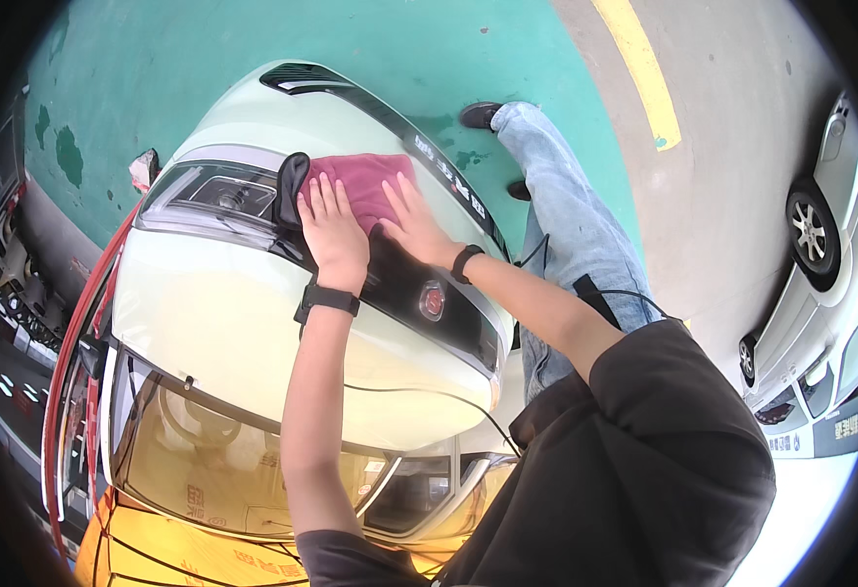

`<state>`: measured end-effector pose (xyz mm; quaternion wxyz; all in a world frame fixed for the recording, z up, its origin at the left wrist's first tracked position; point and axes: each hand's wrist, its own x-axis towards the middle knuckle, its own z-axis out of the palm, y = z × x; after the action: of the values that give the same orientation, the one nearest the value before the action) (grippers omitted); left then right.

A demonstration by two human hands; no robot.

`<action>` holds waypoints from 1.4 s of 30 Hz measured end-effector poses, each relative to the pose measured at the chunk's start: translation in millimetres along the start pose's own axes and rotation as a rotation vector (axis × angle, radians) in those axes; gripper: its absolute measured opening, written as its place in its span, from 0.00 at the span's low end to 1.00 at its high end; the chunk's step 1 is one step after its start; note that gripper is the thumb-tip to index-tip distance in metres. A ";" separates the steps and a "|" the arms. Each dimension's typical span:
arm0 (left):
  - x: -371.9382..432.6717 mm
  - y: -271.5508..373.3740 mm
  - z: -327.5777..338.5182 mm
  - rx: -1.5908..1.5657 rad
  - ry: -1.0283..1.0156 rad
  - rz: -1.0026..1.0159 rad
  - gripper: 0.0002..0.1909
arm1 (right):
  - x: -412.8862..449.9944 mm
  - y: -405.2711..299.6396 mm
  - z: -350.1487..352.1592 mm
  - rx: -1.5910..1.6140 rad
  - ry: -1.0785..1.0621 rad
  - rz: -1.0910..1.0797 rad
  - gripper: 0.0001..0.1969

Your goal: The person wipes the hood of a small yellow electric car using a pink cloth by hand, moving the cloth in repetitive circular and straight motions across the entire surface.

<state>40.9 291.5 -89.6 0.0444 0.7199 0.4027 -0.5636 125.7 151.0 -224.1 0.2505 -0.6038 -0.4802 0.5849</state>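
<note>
A maroon cloth [370, 183] with a dark grey folded edge is spread over the front of a pale cream car [201, 286], beside its headlight [230, 192]. My left hand [335, 238] lies flat on the cloth's left part, palm down and fingers extended. On its right part rests my right hand [418, 227], fingers slightly apart and pointing forward. Both palms face the car, and neither hand's fingers are curled around anything. A glossy black trim panel [399, 282] with a round red emblem [432, 301] runs just below my right hand.
The windshield [201, 447] and an orange printed sheet [179, 550] are nearer the bottom. Red bands [80, 352] run along the left. A thin black cable [429, 390] crosses the hood. A silver car [803, 293] stands at right. Green floor [436, 37] bears dark patches.
</note>
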 end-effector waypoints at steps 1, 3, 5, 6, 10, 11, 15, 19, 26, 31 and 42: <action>3.3 5.3 -2.5 -0.010 -0.035 0.023 0.34 | -3.6 3.6 -1.7 -0.024 0.018 0.012 0.39; 20.2 8.2 9.5 -0.051 -0.005 0.035 0.36 | 27.5 5.9 7.4 0.049 -0.006 0.204 0.36; 36.0 5.9 7.8 -0.087 0.003 0.036 0.36 | 82.4 6.8 2.8 0.139 -0.031 0.216 0.33; 42.4 1.0 11.2 -0.071 0.011 0.022 0.37 | 102.4 1.6 3.6 0.145 -0.044 0.172 0.32; 37.5 -14.2 6.3 -0.061 0.023 0.014 0.38 | 88.9 -5.9 1.9 0.095 -0.010 -0.012 0.32; 31.8 -12.0 5.7 -0.066 -0.003 0.010 0.37 | 63.6 -4.2 -3.3 0.068 0.002 -0.067 0.32; 19.3 -11.3 8.5 -0.062 -0.023 0.016 0.37 | 17.1 0.5 -12.6 0.056 -0.099 0.079 0.36; 49.6 -14.5 -4.8 -0.234 -0.066 -0.021 0.38 | 121.7 -2.7 -1.5 0.185 -0.132 0.235 0.34; 60.7 -99.0 18.4 -0.129 0.154 -0.141 0.32 | 168.7 -83.4 15.3 0.078 0.005 -0.102 0.33; 20.0 -86.8 20.5 -0.143 0.252 -0.100 0.28 | 81.8 -61.3 -6.5 0.070 -0.056 -0.047 0.34; 120.8 -210.4 36.1 -0.063 -0.191 -0.257 0.33 | 265.2 -134.7 32.1 -0.004 -0.337 -0.072 0.36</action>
<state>-114.8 478.2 -122.9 0.0329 0.6039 0.5029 -0.6175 18.2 429.9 -237.3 0.1861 -0.4800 -0.5381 0.6674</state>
